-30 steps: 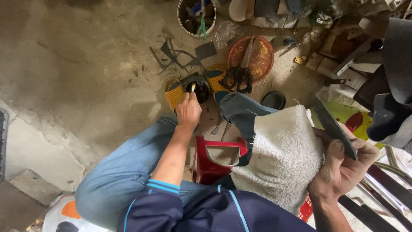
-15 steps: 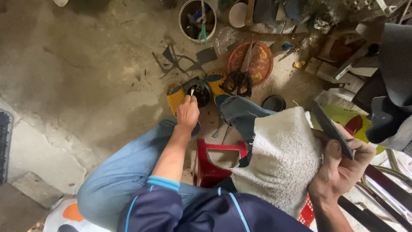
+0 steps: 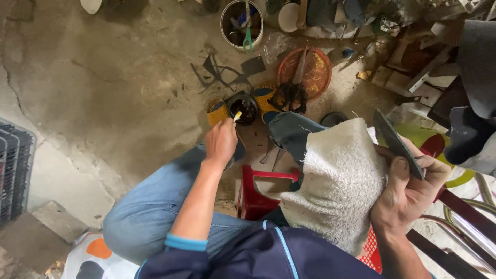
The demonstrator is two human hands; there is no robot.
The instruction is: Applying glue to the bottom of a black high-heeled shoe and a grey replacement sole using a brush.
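My left hand grips a small pale-handled brush, its tip at the rim of a small round black pot on the floor between two yellow sandals. My right hand holds a thin dark grey sole piece upright over a white towel draped across my right knee. I sit on a low red stool in blue jeans.
An orange tray with large scissors lies ahead. A round tin with tools stands at the top. Dark scraps lie on the concrete. Clutter, a black shoe and metal tubing fill the right.
My left hand has drawn back slightly from the black pot with the brush. The right hand keeps the sole piece in place.
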